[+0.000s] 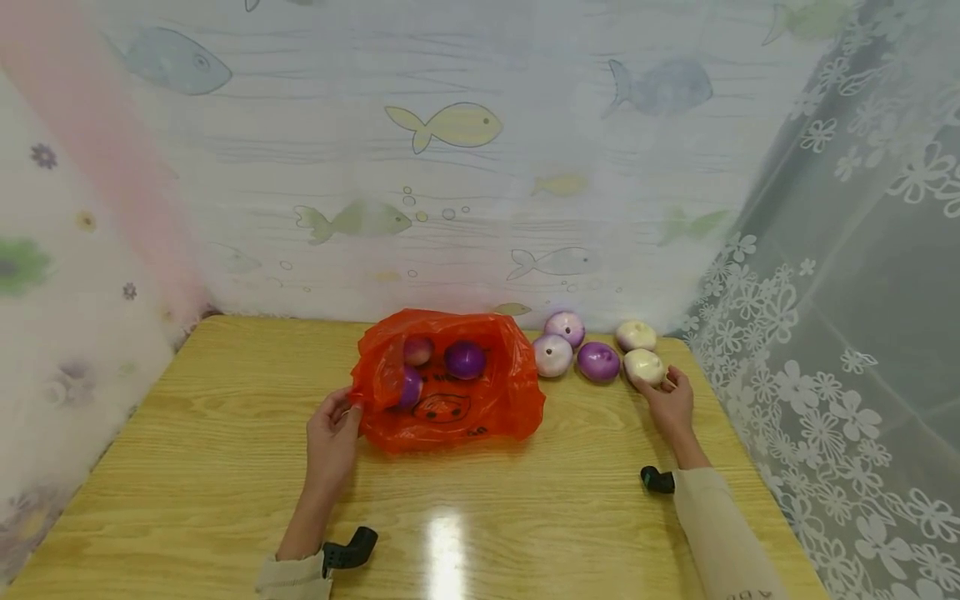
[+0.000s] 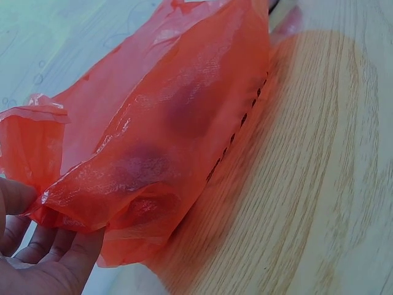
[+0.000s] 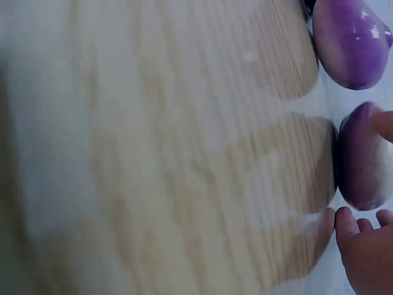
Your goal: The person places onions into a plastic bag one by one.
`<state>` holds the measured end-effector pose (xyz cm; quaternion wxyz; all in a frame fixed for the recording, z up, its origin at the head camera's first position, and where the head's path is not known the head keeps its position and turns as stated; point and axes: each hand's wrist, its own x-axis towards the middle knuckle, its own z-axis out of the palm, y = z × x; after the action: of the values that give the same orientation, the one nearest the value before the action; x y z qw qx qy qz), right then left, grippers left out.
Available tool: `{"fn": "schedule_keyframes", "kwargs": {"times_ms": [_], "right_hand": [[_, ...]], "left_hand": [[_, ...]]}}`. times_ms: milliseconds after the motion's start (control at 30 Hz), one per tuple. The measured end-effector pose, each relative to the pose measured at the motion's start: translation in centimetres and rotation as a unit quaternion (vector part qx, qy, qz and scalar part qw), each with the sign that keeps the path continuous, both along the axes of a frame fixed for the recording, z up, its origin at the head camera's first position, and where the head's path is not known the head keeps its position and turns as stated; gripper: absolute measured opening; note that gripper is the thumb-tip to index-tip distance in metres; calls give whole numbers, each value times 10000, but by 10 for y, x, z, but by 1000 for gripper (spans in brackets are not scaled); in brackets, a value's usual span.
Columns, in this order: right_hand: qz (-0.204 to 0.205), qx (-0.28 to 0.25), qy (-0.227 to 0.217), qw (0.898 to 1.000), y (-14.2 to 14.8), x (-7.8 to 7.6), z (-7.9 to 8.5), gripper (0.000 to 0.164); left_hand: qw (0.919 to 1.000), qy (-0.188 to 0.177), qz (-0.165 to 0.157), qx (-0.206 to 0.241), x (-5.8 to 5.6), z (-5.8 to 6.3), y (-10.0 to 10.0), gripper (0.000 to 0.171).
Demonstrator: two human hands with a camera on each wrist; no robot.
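The place looked homelike, a curtained-off corner of unclear room type: a fish-print curtain (image 1: 480, 179) spanned the upper middle of the frame, a flowered cloth (image 1: 82, 342) the left, a white-flowered curtain (image 1: 847, 333) the right, and a wooden table (image 1: 540, 500) the bottom.

L grip (image 1: 332, 437): pinching | R grip (image 1: 669, 407): half-curled | arms (image 1: 303, 518): fwd (well apart)

A fish-printed backdrop (image 1: 450, 179) rises behind a wood-grain table (image 1: 225, 433), white-flowered sheeting (image 1: 862, 333) to its right.
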<state>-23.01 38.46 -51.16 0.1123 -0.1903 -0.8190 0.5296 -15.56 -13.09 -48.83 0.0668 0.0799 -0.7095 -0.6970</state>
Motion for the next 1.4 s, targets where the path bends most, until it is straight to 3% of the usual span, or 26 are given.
{"fn": "schedule_keyframes", "kwargs": {"times_ms": [300, 633, 867, 1067, 1400], "right_hand": [[126, 134, 34, 9998, -2, -9, 1, 84], [-284, 396, 411, 9980, -2, -10, -2, 78], [-412, 520, 280, 9974, -2, -14, -1, 79], [-538, 521, 278, 9968, -1, -7, 2, 78], [-528, 523, 768, 9943, -10, 10, 6, 72]], "left_hand": [[10000, 51, 43, 14, 0, 0, 0, 33], [10000, 54, -30, 19, 1, -2, 1, 32], [10000, 90, -11, -32, 1, -1, 1, 32], [9998, 178, 63, 6, -1, -4, 2, 31], [9995, 254, 163, 55, -2, -6, 2, 31]]}}
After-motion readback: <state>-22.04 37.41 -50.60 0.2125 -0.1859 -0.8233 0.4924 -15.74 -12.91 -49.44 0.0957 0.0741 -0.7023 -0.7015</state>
